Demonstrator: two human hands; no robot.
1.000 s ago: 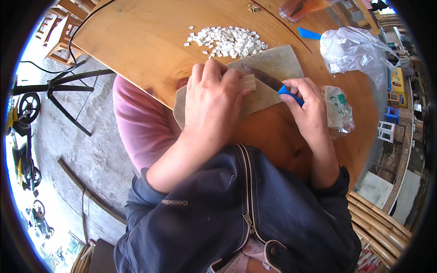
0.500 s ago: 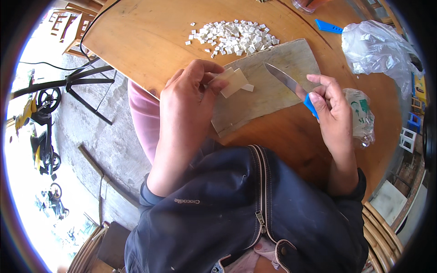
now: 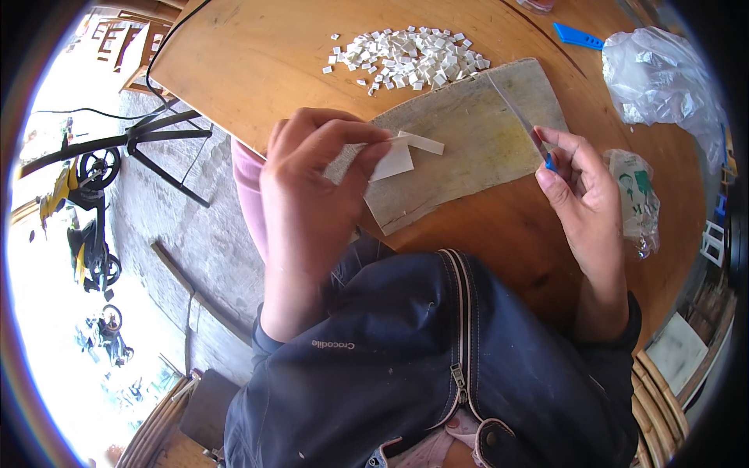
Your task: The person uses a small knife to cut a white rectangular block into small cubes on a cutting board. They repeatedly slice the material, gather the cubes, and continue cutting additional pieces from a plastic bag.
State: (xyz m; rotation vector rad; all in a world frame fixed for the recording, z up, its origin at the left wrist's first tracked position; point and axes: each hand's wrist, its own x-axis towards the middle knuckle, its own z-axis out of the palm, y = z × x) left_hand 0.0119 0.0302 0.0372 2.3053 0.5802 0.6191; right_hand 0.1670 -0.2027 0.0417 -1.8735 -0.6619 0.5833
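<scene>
My left hand (image 3: 312,187), smeared by motion, has thumb and forefinger closed on a white square piece (image 3: 390,164) above the worn board (image 3: 491,156). A narrow white strip (image 3: 426,143) lies beside that piece. My right hand (image 3: 581,195) grips the blue handle of a knife (image 3: 511,105), its blade tilted up and away from me over the board's right part. Beyond the board lies a pile of small white squares (image 3: 413,54) on the wooden table (image 3: 250,54).
A plastic bag (image 3: 651,78) and another blue handle (image 3: 573,35) lie at the back right. A printed plastic packet (image 3: 632,199) is beside my right hand. A black metal stand (image 3: 148,136) and motorbikes (image 3: 90,203) are at the left, a black cable along the table's edge.
The knife has left the white pieces, moving right with its blade turned upward. My left hand has drawn back from the cutting position, turning so the white square shows at its fingertips.
</scene>
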